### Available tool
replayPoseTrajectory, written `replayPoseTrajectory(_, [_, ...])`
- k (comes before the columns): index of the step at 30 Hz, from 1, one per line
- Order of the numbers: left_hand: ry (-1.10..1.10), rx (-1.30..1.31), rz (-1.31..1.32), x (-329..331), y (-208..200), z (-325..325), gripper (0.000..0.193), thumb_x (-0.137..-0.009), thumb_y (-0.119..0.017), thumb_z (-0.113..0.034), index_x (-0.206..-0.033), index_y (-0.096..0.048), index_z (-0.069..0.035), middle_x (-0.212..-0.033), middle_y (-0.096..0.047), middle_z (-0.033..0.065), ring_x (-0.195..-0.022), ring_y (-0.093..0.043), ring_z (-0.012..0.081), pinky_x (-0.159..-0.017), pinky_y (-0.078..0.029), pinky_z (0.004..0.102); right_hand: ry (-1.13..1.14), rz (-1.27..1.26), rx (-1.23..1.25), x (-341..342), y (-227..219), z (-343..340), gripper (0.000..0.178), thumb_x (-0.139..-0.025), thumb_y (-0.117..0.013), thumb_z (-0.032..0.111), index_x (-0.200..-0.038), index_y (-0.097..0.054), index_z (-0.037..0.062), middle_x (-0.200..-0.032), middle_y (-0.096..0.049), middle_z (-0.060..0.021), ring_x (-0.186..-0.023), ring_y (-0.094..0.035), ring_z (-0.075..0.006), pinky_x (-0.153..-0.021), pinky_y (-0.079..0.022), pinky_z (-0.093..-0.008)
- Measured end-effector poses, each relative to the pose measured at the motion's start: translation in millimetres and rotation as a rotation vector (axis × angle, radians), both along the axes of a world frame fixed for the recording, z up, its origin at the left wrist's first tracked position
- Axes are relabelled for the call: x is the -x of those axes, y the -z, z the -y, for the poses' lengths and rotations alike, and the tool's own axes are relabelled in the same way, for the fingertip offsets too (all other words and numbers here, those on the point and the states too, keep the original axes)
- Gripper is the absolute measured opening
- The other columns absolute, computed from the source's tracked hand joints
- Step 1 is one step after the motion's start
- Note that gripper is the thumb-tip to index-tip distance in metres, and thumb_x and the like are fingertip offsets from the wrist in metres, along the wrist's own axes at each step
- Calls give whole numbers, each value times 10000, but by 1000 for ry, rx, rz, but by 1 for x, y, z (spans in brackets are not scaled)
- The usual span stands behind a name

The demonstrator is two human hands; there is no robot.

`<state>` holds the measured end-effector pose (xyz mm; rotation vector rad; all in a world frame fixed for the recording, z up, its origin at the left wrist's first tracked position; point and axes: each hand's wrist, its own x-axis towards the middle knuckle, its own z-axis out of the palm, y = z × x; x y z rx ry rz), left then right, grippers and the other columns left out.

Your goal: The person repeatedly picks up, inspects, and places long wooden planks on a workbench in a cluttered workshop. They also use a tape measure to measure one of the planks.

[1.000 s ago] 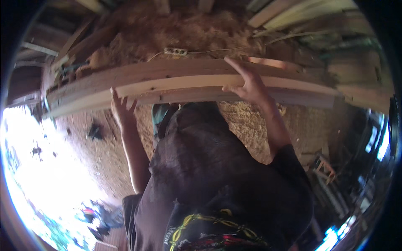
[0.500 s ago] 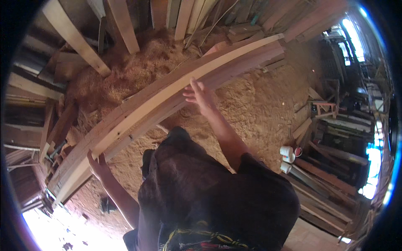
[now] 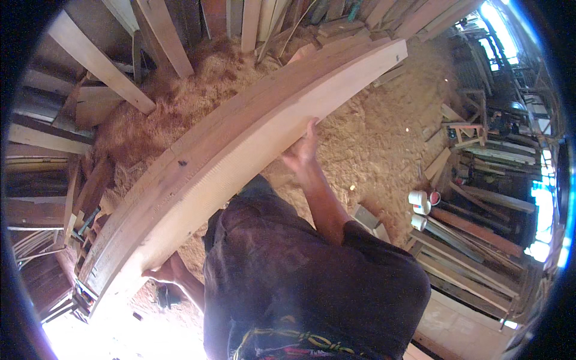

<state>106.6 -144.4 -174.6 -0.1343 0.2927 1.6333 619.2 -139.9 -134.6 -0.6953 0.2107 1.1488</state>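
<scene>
A long pale wooden plank (image 3: 240, 162) runs slantwise from the lower left to the upper right, its broad face tilted toward me. My left hand (image 3: 171, 270) grips its near edge toward the lower-left end, thumb along the face and the other fingers partly hidden beneath. Farther up the same edge, my right hand (image 3: 303, 151) holds it with the thumb up against the face and the fingers largely behind the wood. Along the plank's far side lies a rougher brown beam (image 3: 180, 157) with a dark knot.
Sawdust (image 3: 372, 156) covers the floor and heaps up beyond the beam. Upright boards (image 3: 102, 63) lean at the far left. White buckets (image 3: 418, 201) stand at the right beside stacked timber (image 3: 471, 270). Bright light floods the lower left.
The plank has turned from showing a narrow edge to showing its broad pale face. My right hand has gone from spread fingers to holding the near edge; my left hand has shifted down and right.
</scene>
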Motion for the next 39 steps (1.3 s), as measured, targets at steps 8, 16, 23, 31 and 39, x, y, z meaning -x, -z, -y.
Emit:
replayPoseTrajectory(8, [-102, 95, -211, 0, -4, -33, 857, -899, -681, -531, -1532, -400, -26, -1550, -439, 222, -1448, -389, 394, -1216, -294, 613, 25, 50, -279, 25, -25, -25, 1208, -757, -547, 930, -1623, -237, 148, -1627, -322, -155, -1460, -356, -383, -1175, -338, -612])
replayPoseTrajectory(16, [-69, 163, -298, -19, 14, -76, 909, -880, -613, -627, -1544, -387, -48, -1548, -442, 212, -1440, -395, 394, -1210, -302, 609, 156, -39, -143, 20, -15, -32, 1019, -735, -428, 1003, -1084, -654, 72, -996, -675, -124, -931, -652, -308, -859, -547, -481])
replayPoseTrajectory(23, [-25, 168, -302, -39, 16, -96, 961, -863, -554, -712, -1554, -375, -68, -1546, -444, 202, -1434, -400, 393, -1205, -309, 605, 196, -2, -92, 22, -8, -48, 989, -748, -437, 992, -1081, -647, 84, -894, -663, -108, -815, -647, -288, -788, -556, -459])
replayPoseTrajectory(31, [-25, 181, -309, -45, 9, -93, 1026, -843, -485, -808, -1565, -362, -90, -1544, -446, 192, -1427, -406, 393, -1200, -318, 601, 185, 51, -72, 40, -40, -72, 1058, -790, -407, 971, -1325, -566, 73, -1120, -666, -123, -960, -644, -300, -839, -554, -489])
replayPoseTrajectory(39, [-160, 157, -330, -71, -10, -85, 1095, -823, -417, -905, -1576, -348, -112, -1542, -449, 181, -1419, -412, 392, -1194, -326, 597, -155, 315, 160, -31, 11, -36, 886, -896, -501, 778, -1396, -546, 48, -1262, -641, -128, -1103, -619, -303, -946, -522, -477])
